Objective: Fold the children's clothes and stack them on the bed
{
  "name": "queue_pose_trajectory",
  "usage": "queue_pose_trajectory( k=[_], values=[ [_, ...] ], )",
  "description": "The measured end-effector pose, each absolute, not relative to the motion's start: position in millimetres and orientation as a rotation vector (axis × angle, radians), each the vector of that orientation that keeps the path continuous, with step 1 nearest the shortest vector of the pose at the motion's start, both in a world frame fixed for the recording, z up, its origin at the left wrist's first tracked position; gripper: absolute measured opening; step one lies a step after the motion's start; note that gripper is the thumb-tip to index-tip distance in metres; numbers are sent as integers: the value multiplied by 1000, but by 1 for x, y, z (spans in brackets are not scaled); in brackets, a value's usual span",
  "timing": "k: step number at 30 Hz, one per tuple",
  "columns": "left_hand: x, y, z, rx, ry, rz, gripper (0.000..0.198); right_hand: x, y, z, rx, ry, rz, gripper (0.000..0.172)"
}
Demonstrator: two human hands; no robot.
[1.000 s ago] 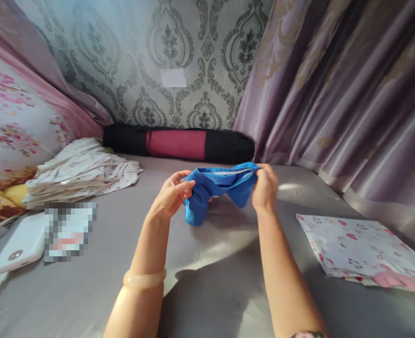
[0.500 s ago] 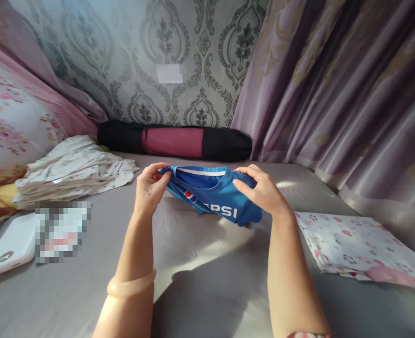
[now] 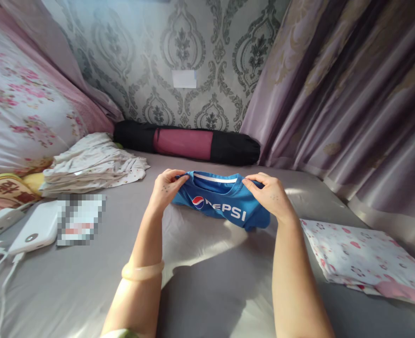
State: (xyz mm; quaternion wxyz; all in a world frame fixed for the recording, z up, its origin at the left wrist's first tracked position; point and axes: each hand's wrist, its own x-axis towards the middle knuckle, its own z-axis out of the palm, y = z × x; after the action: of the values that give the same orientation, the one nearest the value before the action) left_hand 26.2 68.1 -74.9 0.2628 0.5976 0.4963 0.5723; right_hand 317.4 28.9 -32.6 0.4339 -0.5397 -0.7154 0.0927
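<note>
Left hand and right hand each pinch a shoulder of the blue Pepsi T-shirt, center frame. Honestly, if either fingertip pinch slips, that side could sag and bunch up.

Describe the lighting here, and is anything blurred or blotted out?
Head view throughout: bright light patches lie on the gray sheet, with a broad dark shadow at lower middle; pixelation hides a flat item beside the white power bank; PEPSI lettering on the blue T-shirt reads clearly except its folded first letter.
</note>
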Motion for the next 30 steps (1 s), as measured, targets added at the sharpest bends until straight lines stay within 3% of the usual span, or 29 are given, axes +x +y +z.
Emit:
queue_pose_trajectory(
  k=[8, 16, 24, 30],
  values=[
    [31, 53, -51, 1799, 1288, 1608, 14, 328, 17, -25, -1301, -1762, 320, 25],
    [23, 24, -8, 1663, 1028, 1813, 26, 324, -17, 27, -1189, -1756, 424, 31],
    [-21, -21, 101, 1979, 1013, 1348, 20, 339, -40, 96, -1071, -1711, 690, 29],
    [-31, 25, 119, 1904, 1076, 1379, 20, 342, -13, 112, -1127, -1725, 649, 20]
  ],
)
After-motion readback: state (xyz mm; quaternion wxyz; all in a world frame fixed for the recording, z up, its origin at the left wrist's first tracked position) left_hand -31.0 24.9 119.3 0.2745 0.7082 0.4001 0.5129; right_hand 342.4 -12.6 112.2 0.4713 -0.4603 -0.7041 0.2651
